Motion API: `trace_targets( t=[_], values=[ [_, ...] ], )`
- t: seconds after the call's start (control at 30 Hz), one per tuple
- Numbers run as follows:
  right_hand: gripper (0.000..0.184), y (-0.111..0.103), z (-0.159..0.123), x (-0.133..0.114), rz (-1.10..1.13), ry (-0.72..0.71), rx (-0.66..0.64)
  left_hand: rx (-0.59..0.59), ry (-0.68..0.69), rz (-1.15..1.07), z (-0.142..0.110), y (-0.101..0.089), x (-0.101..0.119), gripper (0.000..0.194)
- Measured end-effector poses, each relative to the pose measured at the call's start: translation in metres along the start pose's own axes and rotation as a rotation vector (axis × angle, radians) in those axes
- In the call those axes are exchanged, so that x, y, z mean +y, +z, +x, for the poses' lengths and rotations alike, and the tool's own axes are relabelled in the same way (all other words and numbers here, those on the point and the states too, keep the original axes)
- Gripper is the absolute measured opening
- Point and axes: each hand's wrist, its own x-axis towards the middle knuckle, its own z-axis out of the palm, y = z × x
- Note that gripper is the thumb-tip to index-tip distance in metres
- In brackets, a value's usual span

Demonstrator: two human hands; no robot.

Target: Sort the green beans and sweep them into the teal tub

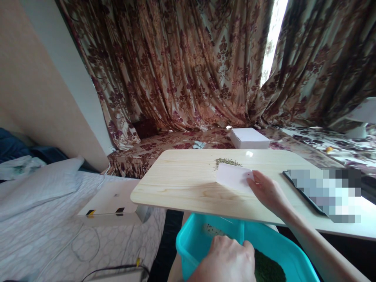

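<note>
My right hand [268, 192] rests on the pale wooden table [182, 184] and pinches a white card [233, 176] by its near edge. Just beyond the card lies a small heap of green grains [227, 161]. Below the table's front edge my left hand [227, 260] grips the rim of a turquoise plastic tub [202, 243]. More green grains [268, 268] fill the bottom of the tub. The left hand's fingers are curled over the rim.
A white box [249, 138] sits behind the table on patterned fabric. A dark tablet-like thing [305, 192], partly blurred, lies at the table's right. A bed with white bedding [44, 219] and a flat white box [108, 201] is on the left; cables [88, 244] trail there. Patterned curtains [190, 62] hang behind.
</note>
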Motion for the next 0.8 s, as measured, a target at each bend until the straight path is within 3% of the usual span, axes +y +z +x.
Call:
trace_targets(
  t=[0.23, 0.57, 0.8],
  values=[
    [0.013, 0.002, 0.006, 0.002, 0.011, 0.011, 0.016, 0.006, -0.031, -0.024, -0.007, 0.005, -0.009, 0.038],
    [0.017, 0.02, 0.01, 0.009, 0.114, -0.038, -0.039, 0.163, -0.234, -0.119, -0.046, 0.019, -0.07, 0.038],
    [0.029, 0.025, 0.007, 0.014, 0.166, -0.049, -0.058, 0.208, -0.316, -0.168, -0.057, 0.021, -0.09, 0.033]
  ],
)
